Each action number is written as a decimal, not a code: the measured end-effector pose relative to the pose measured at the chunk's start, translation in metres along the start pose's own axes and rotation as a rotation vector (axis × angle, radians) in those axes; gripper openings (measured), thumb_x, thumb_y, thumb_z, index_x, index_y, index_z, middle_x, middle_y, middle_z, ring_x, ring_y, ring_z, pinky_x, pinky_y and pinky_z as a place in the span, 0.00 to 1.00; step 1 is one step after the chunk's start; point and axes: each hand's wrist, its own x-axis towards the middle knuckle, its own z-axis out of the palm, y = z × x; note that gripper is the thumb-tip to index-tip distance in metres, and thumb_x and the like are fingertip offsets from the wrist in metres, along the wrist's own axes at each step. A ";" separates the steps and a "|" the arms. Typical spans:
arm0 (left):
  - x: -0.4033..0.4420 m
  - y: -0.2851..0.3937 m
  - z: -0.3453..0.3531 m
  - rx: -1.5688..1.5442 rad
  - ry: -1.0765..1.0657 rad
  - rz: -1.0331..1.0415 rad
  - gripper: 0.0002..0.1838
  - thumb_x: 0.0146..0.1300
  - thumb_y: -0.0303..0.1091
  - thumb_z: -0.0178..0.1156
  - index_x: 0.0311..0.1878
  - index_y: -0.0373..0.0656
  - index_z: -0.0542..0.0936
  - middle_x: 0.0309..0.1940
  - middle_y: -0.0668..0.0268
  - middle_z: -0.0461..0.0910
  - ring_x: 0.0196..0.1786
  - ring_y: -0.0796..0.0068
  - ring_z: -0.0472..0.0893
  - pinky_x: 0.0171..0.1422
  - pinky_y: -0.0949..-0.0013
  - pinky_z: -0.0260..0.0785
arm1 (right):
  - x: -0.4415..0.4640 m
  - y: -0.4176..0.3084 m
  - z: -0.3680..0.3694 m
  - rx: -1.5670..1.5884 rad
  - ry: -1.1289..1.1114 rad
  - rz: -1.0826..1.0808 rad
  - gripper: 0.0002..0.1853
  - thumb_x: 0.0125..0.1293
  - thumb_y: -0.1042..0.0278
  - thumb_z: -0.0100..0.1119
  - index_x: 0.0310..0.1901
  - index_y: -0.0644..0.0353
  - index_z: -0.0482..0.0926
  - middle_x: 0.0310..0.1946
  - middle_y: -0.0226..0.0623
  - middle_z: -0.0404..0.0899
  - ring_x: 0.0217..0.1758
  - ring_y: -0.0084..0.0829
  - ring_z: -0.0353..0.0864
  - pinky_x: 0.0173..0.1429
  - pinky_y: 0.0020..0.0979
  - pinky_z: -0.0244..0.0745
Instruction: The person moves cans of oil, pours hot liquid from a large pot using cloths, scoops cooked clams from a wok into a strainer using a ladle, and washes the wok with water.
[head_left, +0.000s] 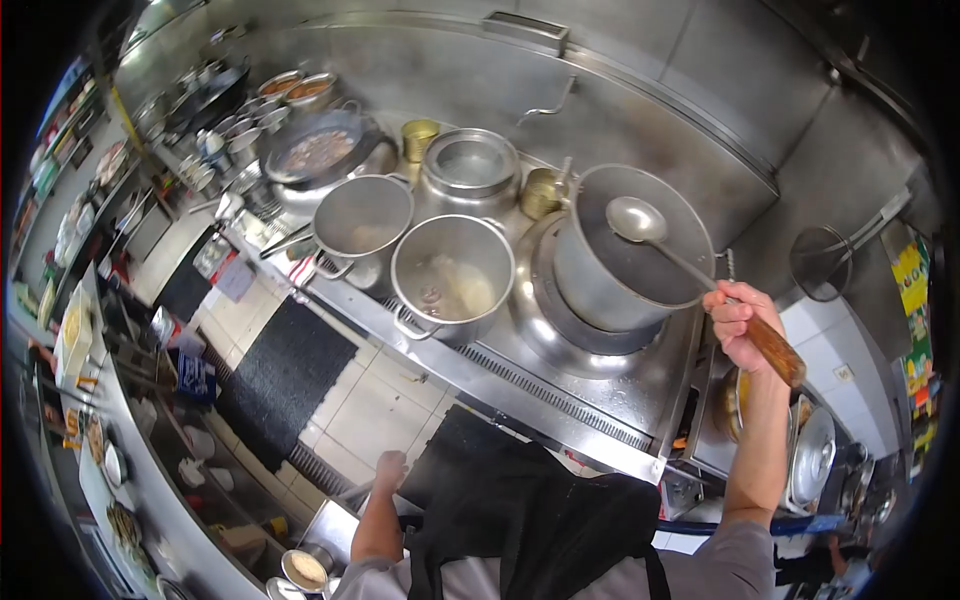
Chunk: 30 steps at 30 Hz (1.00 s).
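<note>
My right hand is wrapped round the wooden handle of a large metal ladle. The ladle's bowl is over the open top of a big deep grey pot; I cannot tell whether it touches anything inside. That pot sits on a round steel burner ring of the range. My left hand hangs low beside my black apron, its fingers curled in and nothing visible in them. Nearest on the range is a grey pot with pale liquid and some pieces at its bottom. Left of it stands another grey pot.
Behind the pots are a round steel vessel and gold-coloured tins. A wide wok with food in liquid sits farther left. On the right wall hangs a mesh strainer. Black mats lie on the tiled floor.
</note>
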 end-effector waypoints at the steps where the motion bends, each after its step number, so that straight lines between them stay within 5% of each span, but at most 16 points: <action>1: 0.003 -0.004 -0.004 0.012 -0.013 -0.001 0.09 0.69 0.30 0.56 0.49 0.37 0.77 0.33 0.66 0.77 0.28 0.76 0.79 0.21 0.76 0.63 | 0.001 0.001 0.013 0.018 -0.005 0.045 0.11 0.77 0.67 0.49 0.38 0.66 0.71 0.18 0.18 0.66 0.18 0.11 0.68 0.22 0.17 0.67; 3: 0.033 -0.038 -0.015 0.199 -0.010 0.116 0.08 0.69 0.29 0.56 0.47 0.37 0.78 0.32 0.66 0.77 0.28 0.77 0.78 0.21 0.75 0.62 | 0.004 0.004 0.036 0.041 -0.047 0.044 0.12 0.78 0.68 0.46 0.38 0.68 0.70 0.26 0.26 0.70 0.19 0.12 0.70 0.22 0.19 0.70; 5: 0.019 -0.035 -0.010 0.058 0.067 0.044 0.08 0.68 0.29 0.57 0.46 0.37 0.78 0.30 0.67 0.77 0.27 0.76 0.78 0.21 0.75 0.63 | 0.011 0.009 0.058 0.042 -0.065 0.003 0.13 0.79 0.68 0.44 0.38 0.70 0.69 0.34 0.34 0.71 0.20 0.13 0.71 0.22 0.21 0.72; 14: 0.013 -0.065 -0.036 0.059 0.186 0.080 0.07 0.68 0.30 0.56 0.45 0.38 0.78 0.29 0.68 0.77 0.27 0.78 0.78 0.23 0.75 0.67 | 0.116 0.053 0.138 0.000 -0.319 0.323 0.10 0.78 0.69 0.47 0.39 0.67 0.70 0.20 0.23 0.69 0.22 0.15 0.71 0.25 0.21 0.71; 22: -0.038 -0.029 -0.054 -0.148 0.162 0.002 0.09 0.70 0.32 0.58 0.49 0.40 0.77 0.34 0.68 0.79 0.31 0.77 0.80 0.29 0.75 0.72 | 0.239 0.153 0.166 -0.515 -0.259 0.141 0.07 0.72 0.70 0.57 0.40 0.65 0.74 0.27 0.30 0.76 0.24 0.17 0.74 0.26 0.22 0.70; 26: -0.050 -0.029 -0.056 -0.205 0.188 0.006 0.10 0.70 0.34 0.60 0.51 0.42 0.78 0.37 0.69 0.80 0.34 0.77 0.81 0.34 0.73 0.73 | 0.261 0.200 0.184 -0.910 -0.067 -0.099 0.24 0.66 0.71 0.62 0.60 0.71 0.69 0.29 0.35 0.78 0.23 0.24 0.77 0.26 0.28 0.72; 27: -0.053 -0.027 -0.056 -0.189 0.162 -0.004 0.11 0.70 0.34 0.60 0.52 0.42 0.78 0.38 0.69 0.80 0.36 0.76 0.82 0.35 0.73 0.73 | 0.278 0.204 0.176 -0.976 -0.083 -0.074 0.34 0.64 0.71 0.63 0.69 0.71 0.61 0.27 0.35 0.77 0.22 0.26 0.77 0.26 0.30 0.73; 30: -0.057 -0.022 -0.052 -0.141 0.147 -0.026 0.12 0.70 0.36 0.60 0.53 0.42 0.77 0.39 0.68 0.81 0.37 0.75 0.82 0.37 0.73 0.73 | 0.296 0.217 0.147 -1.172 -0.173 -0.207 0.35 0.64 0.72 0.62 0.71 0.72 0.61 0.26 0.35 0.76 0.22 0.27 0.78 0.27 0.32 0.74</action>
